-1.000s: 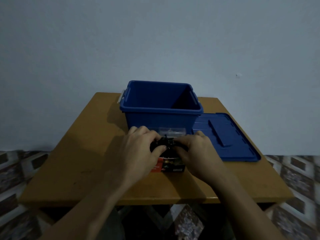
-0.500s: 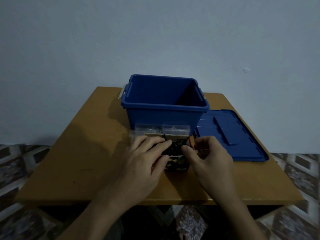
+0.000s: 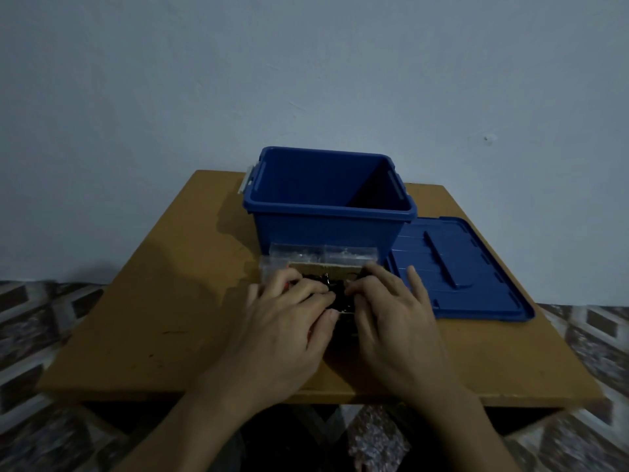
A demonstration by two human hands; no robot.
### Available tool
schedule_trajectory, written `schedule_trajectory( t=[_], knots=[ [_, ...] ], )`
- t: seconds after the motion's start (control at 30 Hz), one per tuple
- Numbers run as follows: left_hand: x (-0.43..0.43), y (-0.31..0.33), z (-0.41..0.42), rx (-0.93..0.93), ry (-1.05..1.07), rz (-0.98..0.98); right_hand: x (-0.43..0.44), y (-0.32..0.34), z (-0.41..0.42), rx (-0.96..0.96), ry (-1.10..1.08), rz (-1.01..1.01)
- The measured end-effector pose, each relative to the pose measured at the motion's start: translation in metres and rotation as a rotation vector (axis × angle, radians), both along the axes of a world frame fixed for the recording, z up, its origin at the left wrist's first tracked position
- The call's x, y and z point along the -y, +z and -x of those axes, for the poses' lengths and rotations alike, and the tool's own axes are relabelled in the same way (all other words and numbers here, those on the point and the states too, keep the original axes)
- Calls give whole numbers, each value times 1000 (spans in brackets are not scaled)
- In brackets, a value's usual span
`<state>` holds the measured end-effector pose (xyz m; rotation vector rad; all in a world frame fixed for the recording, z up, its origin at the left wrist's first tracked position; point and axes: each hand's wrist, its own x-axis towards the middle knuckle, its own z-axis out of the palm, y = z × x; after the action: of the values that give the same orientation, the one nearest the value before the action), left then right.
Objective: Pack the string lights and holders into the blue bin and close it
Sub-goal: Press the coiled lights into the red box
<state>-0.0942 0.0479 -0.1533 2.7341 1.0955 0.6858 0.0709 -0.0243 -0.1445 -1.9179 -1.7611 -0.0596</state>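
Observation:
An open blue bin (image 3: pixel 326 229) stands at the back middle of the wooden table (image 3: pixel 163 301); its inside looks dark. Its blue lid (image 3: pixel 456 267) lies flat to the right of it. In front of the bin lie clear plastic packets of holders (image 3: pixel 323 258) on a brown card. A black bundle of string lights (image 3: pixel 337 294) sits nearer to me, mostly covered by both hands. My left hand (image 3: pixel 289 321) and my right hand (image 3: pixel 391 315) grip the bundle from either side with curled fingers.
The table stands against a plain pale wall (image 3: pixel 306 80). Patterned floor tiles (image 3: pixel 41 311) show on both sides below the table. A white latch (image 3: pixel 246 178) hangs on the bin's left end.
Both hands have closed in on the black bundle from the sides. The view has shifted slightly, and the clear packets in front of the bin show more.

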Motion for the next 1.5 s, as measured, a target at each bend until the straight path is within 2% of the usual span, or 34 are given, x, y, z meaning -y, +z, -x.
schedule_trajectory(
  t=[0.13,0.27,0.37,0.47,0.57,0.63,0.67,0.8,0.93,1.07,1.27,1.5],
  knots=[
    [1,-2,1,24,-1,17,6,5,-5,-348,67,-78],
    [1,-5,1,44,1,22,12,7,-9,-542,-73,-221],
    [1,-8,1,75,0,26,16,2,-16,-692,-211,-119],
    [1,-9,0,96,1,22,19,-2,-22,-888,-224,-21],
    [0,-10,0,118,-5,33,20,6,-18,-1003,-165,-113],
    [0,-10,0,123,-9,38,17,9,-15,-961,-149,-201],
    [0,-9,0,129,-13,41,15,9,-14,-879,-161,-225],
    [1,-10,0,199,-42,48,7,4,-3,-356,-167,-231],
    [4,-11,2,485,-34,116,8,-4,6,-40,-85,-164],
    [7,-10,6,578,66,170,10,-2,9,39,-103,-53],
    [7,-5,2,653,102,324,5,6,7,147,-55,175],
    [12,5,9,671,151,361,17,16,-1,139,3,234]
  ],
)
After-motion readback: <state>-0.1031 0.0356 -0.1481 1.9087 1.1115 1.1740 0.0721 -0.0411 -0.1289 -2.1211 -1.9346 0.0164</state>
